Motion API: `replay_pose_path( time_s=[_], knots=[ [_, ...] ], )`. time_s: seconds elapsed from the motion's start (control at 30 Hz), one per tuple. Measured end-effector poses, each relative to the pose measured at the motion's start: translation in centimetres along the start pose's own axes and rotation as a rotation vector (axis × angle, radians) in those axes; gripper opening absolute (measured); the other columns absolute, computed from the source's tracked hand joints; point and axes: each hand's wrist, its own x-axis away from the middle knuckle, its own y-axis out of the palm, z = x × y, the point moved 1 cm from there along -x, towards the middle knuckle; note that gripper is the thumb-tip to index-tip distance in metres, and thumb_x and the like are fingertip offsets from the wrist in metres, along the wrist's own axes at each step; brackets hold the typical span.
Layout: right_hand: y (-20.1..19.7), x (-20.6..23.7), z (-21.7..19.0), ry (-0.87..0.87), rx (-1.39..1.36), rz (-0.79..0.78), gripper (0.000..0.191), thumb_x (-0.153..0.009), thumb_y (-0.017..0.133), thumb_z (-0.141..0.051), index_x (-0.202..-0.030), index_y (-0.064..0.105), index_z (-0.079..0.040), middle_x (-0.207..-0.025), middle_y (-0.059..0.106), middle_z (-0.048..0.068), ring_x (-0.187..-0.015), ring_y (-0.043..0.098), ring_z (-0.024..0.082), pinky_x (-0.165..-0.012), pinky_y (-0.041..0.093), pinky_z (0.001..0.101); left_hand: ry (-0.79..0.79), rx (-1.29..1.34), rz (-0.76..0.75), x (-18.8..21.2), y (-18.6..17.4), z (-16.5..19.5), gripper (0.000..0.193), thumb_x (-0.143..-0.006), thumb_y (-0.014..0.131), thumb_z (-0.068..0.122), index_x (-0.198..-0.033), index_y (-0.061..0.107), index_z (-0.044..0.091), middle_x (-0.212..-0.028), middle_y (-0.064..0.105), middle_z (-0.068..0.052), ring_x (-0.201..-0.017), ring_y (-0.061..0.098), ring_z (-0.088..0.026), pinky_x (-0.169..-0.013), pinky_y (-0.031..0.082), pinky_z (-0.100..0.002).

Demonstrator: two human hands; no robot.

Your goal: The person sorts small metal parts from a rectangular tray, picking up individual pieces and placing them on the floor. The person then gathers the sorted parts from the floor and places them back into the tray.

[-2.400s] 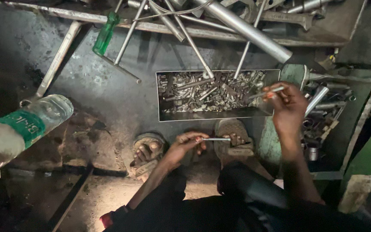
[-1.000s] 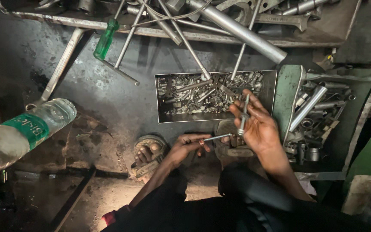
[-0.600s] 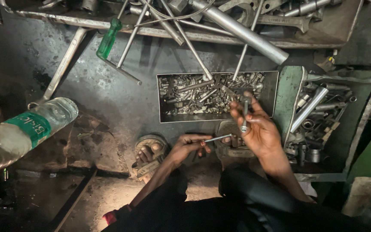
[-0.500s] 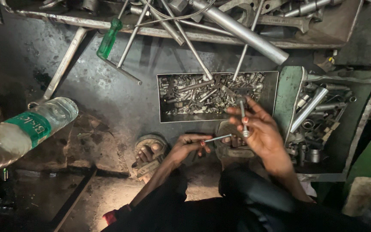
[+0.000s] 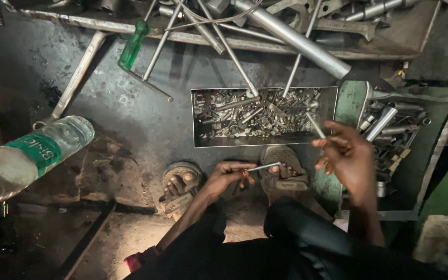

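My left hand is closed on a thin metal rod that points right, just above my sandalled feet. My right hand is raised beside the green toolbox and pinches a second thin metal rod between thumb and fingers, its tip slanting up to the left. Just beyond both hands lies a rectangular metal tray full of several sockets, bits and small steel parts. My right hand is at the tray's right end.
A plastic water bottle with a green label lies at the left. A green-handled screwdriver, a thick steel pipe and long rods lie across the back shelf. The green toolbox holds more sockets. The floor is dark and greasy.
My right hand has moved from over the tray to the right, toward the green toolbox, still holding its rod, which now slants up-left. My left hand has stayed put with its rod.
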Motion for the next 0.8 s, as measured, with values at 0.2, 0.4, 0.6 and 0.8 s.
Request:
replay_pose_path(
  time_s=[0.2, 0.4, 0.6, 0.8],
  knots=[
    [-0.8, -0.2, 1.3, -0.178, 0.011, 0.219, 0.02, -0.099, 0.067, 0.003, -0.118, 0.071, 0.004, -0.096, 0.076, 0.017, -0.067, 0.074, 0.015, -0.05, 0.057, 0.0249, 0.026, -0.006, -0.03, 0.0, 0.0, 0.0, 0.035, -0.096, 0.06, -0.004, -0.13, 0.069, -0.004, -0.096, 0.077, -0.016, -0.089, 0.074, -0.021, -0.069, 0.056, -0.03],
    [-0.6, -0.8, 2.1, -0.292, 0.047, 0.299, 0.02, -0.099, 0.075, 0.003, -0.119, 0.073, 0.001, -0.085, 0.074, 0.012, -0.073, 0.074, 0.013, -0.06, 0.057, 0.0235, 0.048, -0.059, -0.036, 0.0, 0.1, 0.0, 0.038, -0.094, 0.06, -0.005, -0.13, 0.068, -0.002, -0.099, 0.077, -0.015, -0.092, 0.075, -0.02, -0.069, 0.057, -0.03],
    [-0.5, -0.6, 1.6, -0.444, 0.156, 0.391, 0.022, -0.098, 0.081, 0.003, -0.119, 0.075, 0.001, -0.098, 0.073, 0.013, -0.079, 0.071, 0.016, -0.062, 0.049, 0.0241, 0.031, -0.053, -0.023, 0.3, 0.0, 0.0, 0.037, -0.095, 0.06, -0.004, -0.131, 0.068, 0.0, -0.1, 0.078, -0.016, -0.09, 0.074, -0.02, -0.07, 0.058, -0.03],
    [-1.1, 0.2, 0.5, -0.533, 0.178, 0.516, 0.015, -0.104, 0.083, 0.002, -0.116, 0.074, 0.002, -0.111, 0.074, 0.014, -0.084, 0.074, 0.015, -0.06, 0.05, 0.0197, 0.025, -0.062, -0.021, 0.4, 0.0, 0.0, 0.036, -0.097, 0.059, -0.002, -0.132, 0.068, 0.002, -0.101, 0.078, -0.014, -0.091, 0.075, -0.019, -0.07, 0.058, -0.03]
  ],
)
